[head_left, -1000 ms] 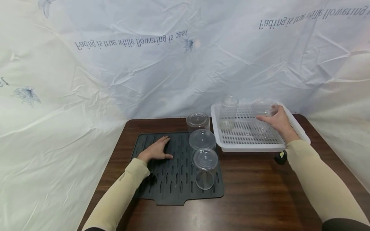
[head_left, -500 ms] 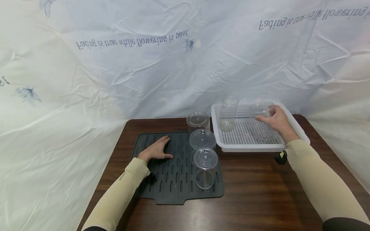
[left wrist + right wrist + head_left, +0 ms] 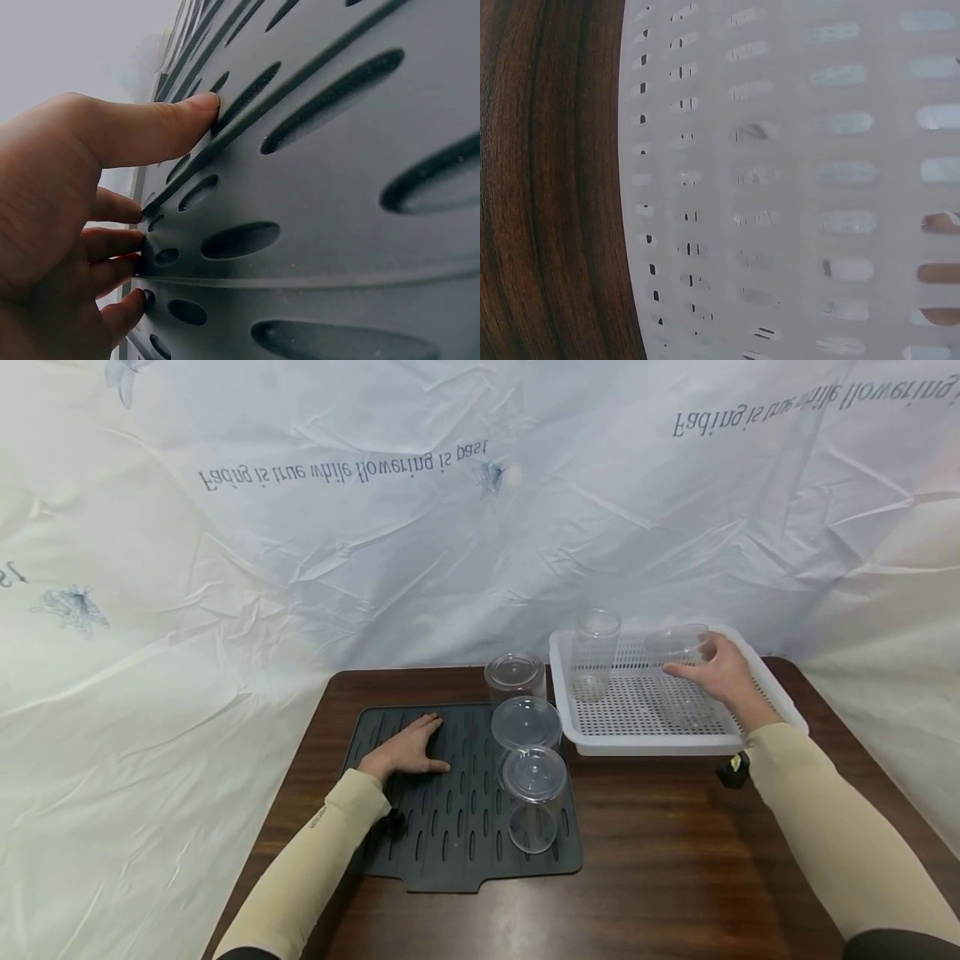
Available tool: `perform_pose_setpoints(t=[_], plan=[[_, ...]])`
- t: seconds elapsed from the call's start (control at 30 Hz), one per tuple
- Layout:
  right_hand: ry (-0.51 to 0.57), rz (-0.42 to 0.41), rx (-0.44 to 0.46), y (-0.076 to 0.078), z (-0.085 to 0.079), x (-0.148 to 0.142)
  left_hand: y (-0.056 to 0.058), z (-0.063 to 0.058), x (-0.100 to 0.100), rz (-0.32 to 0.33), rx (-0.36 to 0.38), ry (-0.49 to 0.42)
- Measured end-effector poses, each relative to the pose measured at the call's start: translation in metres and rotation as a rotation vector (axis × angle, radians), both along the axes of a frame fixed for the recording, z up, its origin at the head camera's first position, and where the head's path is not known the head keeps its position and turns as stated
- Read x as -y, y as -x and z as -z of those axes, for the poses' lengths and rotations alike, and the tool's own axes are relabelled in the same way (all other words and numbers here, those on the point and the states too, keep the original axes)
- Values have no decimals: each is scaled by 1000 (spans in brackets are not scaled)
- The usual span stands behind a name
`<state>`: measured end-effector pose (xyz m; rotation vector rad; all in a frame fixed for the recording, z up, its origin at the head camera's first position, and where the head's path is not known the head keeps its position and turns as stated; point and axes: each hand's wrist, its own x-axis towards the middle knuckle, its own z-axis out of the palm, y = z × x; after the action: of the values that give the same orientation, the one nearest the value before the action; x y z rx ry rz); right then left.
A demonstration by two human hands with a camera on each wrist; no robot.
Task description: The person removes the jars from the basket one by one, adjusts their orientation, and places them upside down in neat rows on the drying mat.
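My left hand point(image 3: 408, 752) rests on the dark grey drying mat point(image 3: 442, 827), fingers and thumb spread. The left wrist view shows its thumb and fingertips touching the slotted surface of the mat. Over the white basket point(image 3: 652, 745), my right hand point(image 3: 720, 675) grips a clear cup point(image 3: 677, 647) near its rim, thumb on the near side. The cup is upright inside the basket; its lower part is faint. In the right wrist view the basket's slotted wall point(image 3: 787, 157) hides most of that hand, and bits of fingers point(image 3: 941, 274) show through the slots.
A tall clear cup point(image 3: 596, 652) stands at the basket's left end. Three clear cups are lined up along the mat's right side: a far one point(image 3: 514, 672), a middle one point(image 3: 527, 722) and a near one point(image 3: 534, 793). Brown wooden table point(image 3: 660, 860) lies in front.
Between the first and second frames, the right hand and its cup shifted slightly left and down within the basket. They have held still since. The left hand stays in place.
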<state>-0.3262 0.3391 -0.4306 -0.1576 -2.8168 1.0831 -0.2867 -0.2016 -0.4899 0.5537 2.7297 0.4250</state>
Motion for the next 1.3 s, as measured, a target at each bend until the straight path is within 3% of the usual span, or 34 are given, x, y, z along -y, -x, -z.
perform_pose_setpoints(t=[0.5,0.7,0.9,1.3], plan=[[-46,-47,-71,-4,-13,6,0,-9,-2,-5,-5,-81],[-64,-77,-106,-8,-22,11,0,-17,-2,4,-69,-140],[-89,-101,-154,-10,-34,19,0,-30,1,-30,-167,-218],[-125,-156,-261,-13,-60,39,1,-57,-3,-51,-247,-321]])
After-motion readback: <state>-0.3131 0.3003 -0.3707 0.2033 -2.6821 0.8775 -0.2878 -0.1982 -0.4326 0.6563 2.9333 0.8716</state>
